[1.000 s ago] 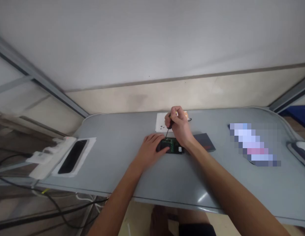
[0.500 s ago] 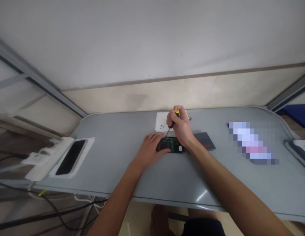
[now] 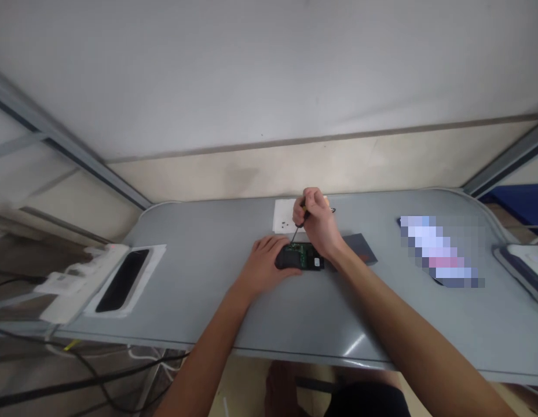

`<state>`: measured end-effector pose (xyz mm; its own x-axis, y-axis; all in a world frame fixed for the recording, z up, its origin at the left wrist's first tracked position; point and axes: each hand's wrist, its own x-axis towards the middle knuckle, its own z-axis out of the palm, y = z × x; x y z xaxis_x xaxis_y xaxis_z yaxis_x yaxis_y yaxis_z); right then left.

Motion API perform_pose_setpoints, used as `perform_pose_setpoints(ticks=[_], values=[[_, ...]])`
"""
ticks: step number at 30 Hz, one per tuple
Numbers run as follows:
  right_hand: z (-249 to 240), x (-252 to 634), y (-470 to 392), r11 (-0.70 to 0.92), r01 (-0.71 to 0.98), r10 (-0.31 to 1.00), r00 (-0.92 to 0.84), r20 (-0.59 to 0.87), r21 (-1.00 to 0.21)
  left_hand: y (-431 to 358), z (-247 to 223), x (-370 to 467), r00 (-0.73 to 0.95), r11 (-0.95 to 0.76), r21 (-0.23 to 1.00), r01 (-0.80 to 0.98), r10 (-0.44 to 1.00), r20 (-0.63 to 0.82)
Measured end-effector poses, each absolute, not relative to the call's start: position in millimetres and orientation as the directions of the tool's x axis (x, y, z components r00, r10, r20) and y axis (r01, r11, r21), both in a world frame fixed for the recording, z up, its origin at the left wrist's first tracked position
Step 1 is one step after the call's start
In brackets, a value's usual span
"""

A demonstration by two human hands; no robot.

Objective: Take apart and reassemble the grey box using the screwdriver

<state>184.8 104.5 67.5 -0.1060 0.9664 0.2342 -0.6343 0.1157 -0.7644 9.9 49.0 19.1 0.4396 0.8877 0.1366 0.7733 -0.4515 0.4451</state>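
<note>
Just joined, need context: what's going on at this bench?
The right hand grips a screwdriver, its shaft angled down to a device with an exposed green circuit board. The left hand steadies the device. Small dark bits lie on white paper behind.

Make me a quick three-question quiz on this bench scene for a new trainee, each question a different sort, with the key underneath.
1. Multiple choice: what is in the right hand?
A) a pair of tweezers
B) a screwdriver
C) a paintbrush

2. True or false: the left hand is touching the black device with exposed green circuitry.

3. Fill in the colour: several small dark pieces lie on a ____ sheet beyond the device.

Key: 1 B; 2 true; 3 white.
</note>
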Motion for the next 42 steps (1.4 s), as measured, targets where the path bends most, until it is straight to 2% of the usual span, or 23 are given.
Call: perform_pose_setpoints(ticks=[6, 9, 13, 20, 26, 35, 42], values=[[67, 186, 105, 0.148, -0.548, 0.945, -0.168, 0.281, -0.823, 48, 21, 10, 0.450, -0.465, 0.439, 0.769, 0.881, 0.145], [67, 185, 106, 0.108, -0.574, 0.943, -0.199, 0.267, -0.811, 48, 22, 10, 0.446, -0.458, 0.437, 0.774, 0.884, 0.137], [67, 182, 106, 0.090, -0.618, 0.960, -0.155, 0.233, -0.781, 48, 21, 10, 0.447, -0.459, 0.438, 0.773, 0.884, 0.138], [66, 187, 106, 0.140, -0.602, 0.961, -0.109, 0.255, -0.786, 48, 21, 10, 0.450, -0.455, 0.438, 0.775, 0.885, 0.123], [67, 192, 109, 0.112, -0.576, 0.952, -0.171, 0.253, -0.810, 49, 21, 10, 0.443, -0.454, 0.448, 0.770, 0.886, 0.137], [64, 188, 112, 0.037, -0.732, 0.973, -0.130, 0.193, -0.680, 51, 21, 10, 0.451, -0.470, 0.437, 0.767, 0.879, 0.154], [64, 195, 113, 0.107, -0.623, 0.945, -0.179, 0.274, -0.775, 48, 23, 10, 0.447, -0.467, 0.430, 0.773, 0.881, 0.153]])
